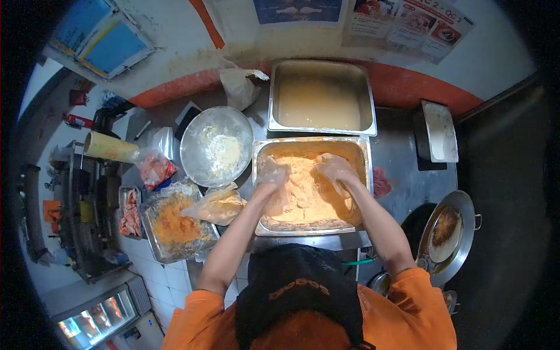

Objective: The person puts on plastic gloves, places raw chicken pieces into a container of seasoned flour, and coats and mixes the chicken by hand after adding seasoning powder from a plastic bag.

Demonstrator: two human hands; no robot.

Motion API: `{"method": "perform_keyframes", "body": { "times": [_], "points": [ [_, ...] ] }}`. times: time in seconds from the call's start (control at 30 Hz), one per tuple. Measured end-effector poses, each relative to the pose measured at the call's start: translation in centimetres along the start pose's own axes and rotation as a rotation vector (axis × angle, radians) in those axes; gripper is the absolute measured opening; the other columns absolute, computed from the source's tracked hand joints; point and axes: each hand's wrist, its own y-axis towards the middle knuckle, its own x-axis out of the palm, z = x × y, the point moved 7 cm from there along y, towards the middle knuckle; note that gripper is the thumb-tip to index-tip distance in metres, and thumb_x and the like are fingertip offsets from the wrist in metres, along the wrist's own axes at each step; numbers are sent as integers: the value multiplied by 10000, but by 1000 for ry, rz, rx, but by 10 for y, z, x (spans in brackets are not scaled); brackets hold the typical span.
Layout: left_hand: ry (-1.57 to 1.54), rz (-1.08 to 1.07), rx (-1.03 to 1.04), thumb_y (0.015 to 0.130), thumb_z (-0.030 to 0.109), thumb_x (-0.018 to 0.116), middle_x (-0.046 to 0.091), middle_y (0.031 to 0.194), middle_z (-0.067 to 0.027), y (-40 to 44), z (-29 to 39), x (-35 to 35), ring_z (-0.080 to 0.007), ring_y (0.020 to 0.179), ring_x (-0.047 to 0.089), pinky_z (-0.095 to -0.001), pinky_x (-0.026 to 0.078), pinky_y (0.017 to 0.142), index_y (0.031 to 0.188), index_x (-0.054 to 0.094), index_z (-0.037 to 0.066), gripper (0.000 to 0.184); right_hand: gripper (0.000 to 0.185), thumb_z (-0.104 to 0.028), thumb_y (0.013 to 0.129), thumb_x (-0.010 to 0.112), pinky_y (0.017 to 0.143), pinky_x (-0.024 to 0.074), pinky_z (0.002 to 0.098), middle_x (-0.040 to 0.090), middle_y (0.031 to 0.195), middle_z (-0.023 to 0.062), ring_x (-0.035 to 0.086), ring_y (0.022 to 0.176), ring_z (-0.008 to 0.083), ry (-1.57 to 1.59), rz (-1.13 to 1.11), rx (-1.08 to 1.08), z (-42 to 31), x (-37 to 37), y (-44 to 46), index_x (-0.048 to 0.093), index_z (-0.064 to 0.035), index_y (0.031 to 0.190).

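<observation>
A deep steel pan in front of me holds orange-tinted flour, heaped and uneven in the middle. My left hand, in a loose clear plastic glove coated with flour, is at the pan's left side; its fingers are blurred against the flour. On the far right part of the flour rests my right hand, gloved the same way, with fingers stretched inward and apart. Whatever lies under the flour is hidden.
Behind stands a steel pan of cloudy liquid. A round bowl with white powder, a plastic bag and a tray of orange crumbs are left. At right are a wok and a narrow container.
</observation>
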Motion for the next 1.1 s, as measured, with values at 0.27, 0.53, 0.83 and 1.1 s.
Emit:
{"method": "perform_keyframes", "body": {
  "times": [0.27, 0.53, 0.83, 1.1],
  "points": [
    [-366, 28, -53, 967, 594, 473, 655, 1281, -256, -45, 26, -10, -392, 1209, 617, -459, 460, 1020, 1268, 639, -6, 691, 438, -426, 934, 653, 822, 515, 387, 712, 1055, 166, 663, 974, 269, -164, -279, -508, 16, 58, 42, 663, -9, 1069],
    [-7, 83, -12, 945, 698, 452, 591, 1351, -308, 16, -65, 105, -420, 1301, 554, -445, 431, 1089, 1395, 526, -57, 882, 1190, -145, 648, 905, 1002, 502, 346, 658, 1250, 238, 637, 1135, 309, 400, -20, -191, 37, 120, -14, 177, 101, 1556],
    [-132, -19, 78, 944, 478, 596, 671, 1123, -198, -37, -27, 27, -289, 995, 639, -425, 506, 885, 1089, 632, 2, 499, 939, -303, 677, 888, 1060, 469, 403, 596, 1375, 228, 584, 1246, 350, 227, -25, -496, -37, 18, -63, 465, 13, 1454],
    [-371, 177, -60, 993, 586, 432, 669, 1251, -193, 53, -21, 42, -326, 1115, 640, -442, 479, 946, 1275, 631, -28, 705, 452, -414, 972, 555, 868, 511, 428, 701, 1094, 222, 656, 983, 326, -76, -142, -259, 26, 59, 69, 695, -21, 1146]
  ]
}}
